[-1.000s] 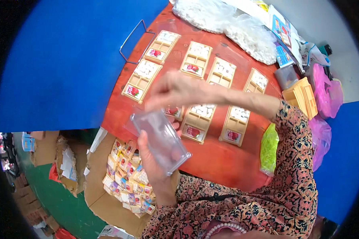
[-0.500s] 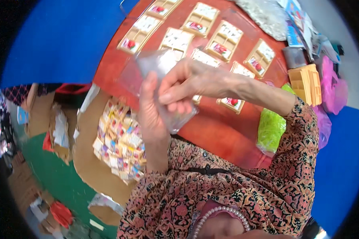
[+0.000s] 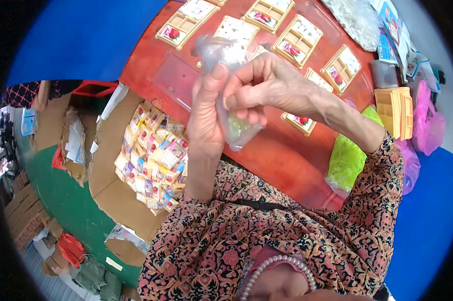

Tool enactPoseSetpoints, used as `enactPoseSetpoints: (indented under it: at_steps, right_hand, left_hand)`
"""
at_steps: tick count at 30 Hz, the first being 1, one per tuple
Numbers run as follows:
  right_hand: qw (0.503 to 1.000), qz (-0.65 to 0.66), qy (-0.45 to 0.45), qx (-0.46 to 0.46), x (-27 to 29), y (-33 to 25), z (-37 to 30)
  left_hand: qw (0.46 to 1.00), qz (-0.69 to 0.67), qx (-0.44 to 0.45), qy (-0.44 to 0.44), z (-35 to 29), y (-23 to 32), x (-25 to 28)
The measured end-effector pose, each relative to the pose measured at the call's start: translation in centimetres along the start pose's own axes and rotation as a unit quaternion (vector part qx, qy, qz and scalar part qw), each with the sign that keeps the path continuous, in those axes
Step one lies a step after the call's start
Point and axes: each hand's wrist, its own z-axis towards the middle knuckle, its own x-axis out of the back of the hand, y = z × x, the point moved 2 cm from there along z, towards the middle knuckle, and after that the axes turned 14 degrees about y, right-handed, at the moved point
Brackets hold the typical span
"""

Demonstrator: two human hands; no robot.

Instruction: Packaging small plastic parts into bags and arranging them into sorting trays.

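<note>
Left hand point(image 3: 208, 106) grips clear plastic cover point(image 3: 235, 129), right hand point(image 3: 267, 83) pinches it. Yellow trays point(image 3: 297, 41) sit on red desk point(image 3: 281, 163).

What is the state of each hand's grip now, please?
Left hand: closed, holding a clear plastic case.
Right hand: curled at the case; whether it pinches it cannot be told.

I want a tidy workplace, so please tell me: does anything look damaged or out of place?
The cardboard piece left of the large carton looks torn: its edge is ragged. In the carton, small packets lie jumbled at all angles.
</note>
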Motion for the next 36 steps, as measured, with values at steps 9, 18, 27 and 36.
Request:
enactPoseSetpoints:
  at_steps: [9,18,27,36]
  right_hand:
    - [0.999,-0.026,0.02,-0.031,0.3,-0.6,-1.2]
    - [0.999,-0.017,0.028,-0.009,0.7,-0.1,-0.7]
    - [0.996,0.04,0.06,0.051,3.0,-1.2,-1.1]
    - [0.979,-0.104,0.137,0.109,6.1,-6.5,-3.2]
  left_hand:
    - [0.988,-0.026,0.016,-0.154,-0.2,-0.8,-0.6]
    - [0.997,0.061,-0.021,-0.03,1.5,-0.6,1.8]
    - [0.997,0.003,-0.067,0.034,1.4,-0.1,-1.6]
    - [0.995,0.016,-0.072,0.067,0.7,-0.5,-2.9]
